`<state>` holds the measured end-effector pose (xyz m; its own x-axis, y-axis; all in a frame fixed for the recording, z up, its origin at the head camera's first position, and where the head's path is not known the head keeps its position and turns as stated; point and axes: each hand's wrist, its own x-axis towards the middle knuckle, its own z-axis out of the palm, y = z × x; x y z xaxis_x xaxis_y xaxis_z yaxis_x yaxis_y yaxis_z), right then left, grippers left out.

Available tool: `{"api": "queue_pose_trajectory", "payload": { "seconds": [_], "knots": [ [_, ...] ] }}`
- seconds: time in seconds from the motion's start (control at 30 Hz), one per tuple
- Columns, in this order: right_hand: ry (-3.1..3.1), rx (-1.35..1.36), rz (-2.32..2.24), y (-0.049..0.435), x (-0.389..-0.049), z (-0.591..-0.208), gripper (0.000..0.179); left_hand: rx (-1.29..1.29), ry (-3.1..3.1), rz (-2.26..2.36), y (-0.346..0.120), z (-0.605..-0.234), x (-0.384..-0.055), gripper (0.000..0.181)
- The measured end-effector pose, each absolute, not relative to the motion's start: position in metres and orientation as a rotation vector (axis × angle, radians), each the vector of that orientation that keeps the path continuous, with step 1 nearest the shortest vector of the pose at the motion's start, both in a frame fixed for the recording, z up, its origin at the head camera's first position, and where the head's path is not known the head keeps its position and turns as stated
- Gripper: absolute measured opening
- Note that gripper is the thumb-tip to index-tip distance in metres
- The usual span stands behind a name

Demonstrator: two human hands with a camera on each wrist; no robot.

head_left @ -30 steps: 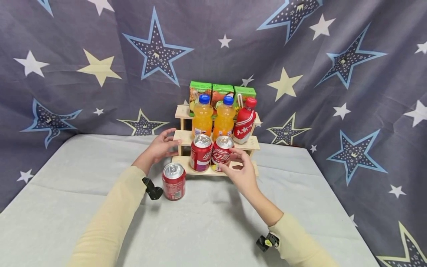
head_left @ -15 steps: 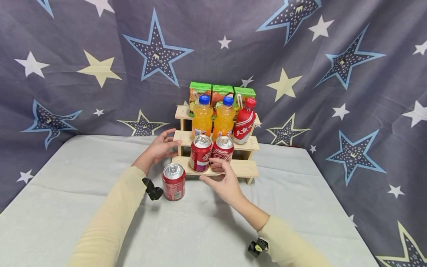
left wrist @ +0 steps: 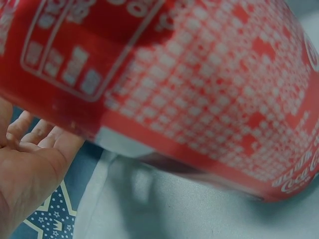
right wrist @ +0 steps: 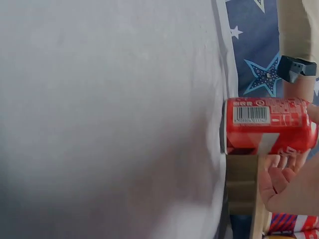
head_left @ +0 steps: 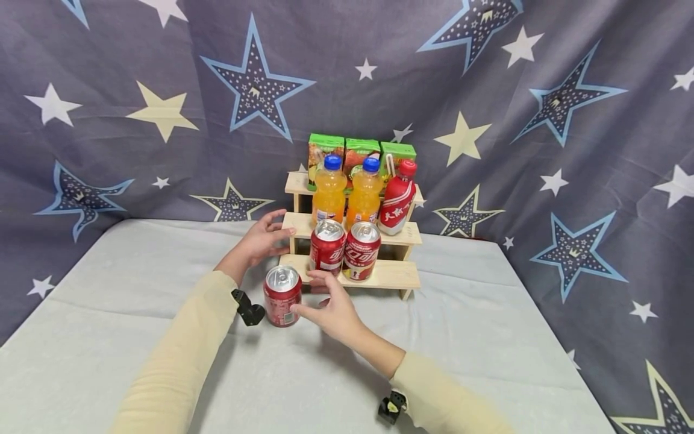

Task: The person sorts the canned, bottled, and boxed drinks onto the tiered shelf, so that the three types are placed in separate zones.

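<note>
A red soda can (head_left: 282, 304) stands upright on the cloth, in front of the shelf's left end. My right hand (head_left: 337, 313) is at its right side, thumb tip overlapping the can's lower front and the other fingers spread beside it. In the right wrist view this hand (right wrist: 289, 191) appears close to the can (right wrist: 269, 127) with fingers apart. My left hand (head_left: 256, 244) grips the left end of the wooden tiered shelf (head_left: 393, 274) at its middle step. In the left wrist view the can (left wrist: 199, 99) fills most of the picture, partly covering the left hand (left wrist: 32, 167).
The bottom step bears two red cans, left (head_left: 328, 244) and right (head_left: 361, 253). Above stand two orange drink bottles (head_left: 329, 190) and a red bottle (head_left: 397, 202). Green-topped juice cartons (head_left: 362, 158) line the top step. A star-patterned curtain (head_left: 347, 36) hangs behind.
My right hand has moved left and toward me, from the right-hand can on the bottom step to the can on the cloth. The left hand has stayed at the shelf.
</note>
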<state>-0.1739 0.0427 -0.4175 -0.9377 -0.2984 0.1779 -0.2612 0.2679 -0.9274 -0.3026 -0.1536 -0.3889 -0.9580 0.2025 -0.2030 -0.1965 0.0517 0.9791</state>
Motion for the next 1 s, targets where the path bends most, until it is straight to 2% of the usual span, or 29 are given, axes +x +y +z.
{"api": "queue_pose_trajectory", "payload": {
  "seconds": [0.53,1.0],
  "knots": [
    [2.487,-0.564,-1.749,0.014,-0.182,-0.432,0.078,-0.009,2.042,1.988,-0.152,-0.388,-0.303,0.073],
    [2.532,-0.490,-1.777,0.006,-0.179,-0.428,0.072,-0.029,2.038,1.994,-0.153,-0.387,-0.303,0.072]
  ]
}}
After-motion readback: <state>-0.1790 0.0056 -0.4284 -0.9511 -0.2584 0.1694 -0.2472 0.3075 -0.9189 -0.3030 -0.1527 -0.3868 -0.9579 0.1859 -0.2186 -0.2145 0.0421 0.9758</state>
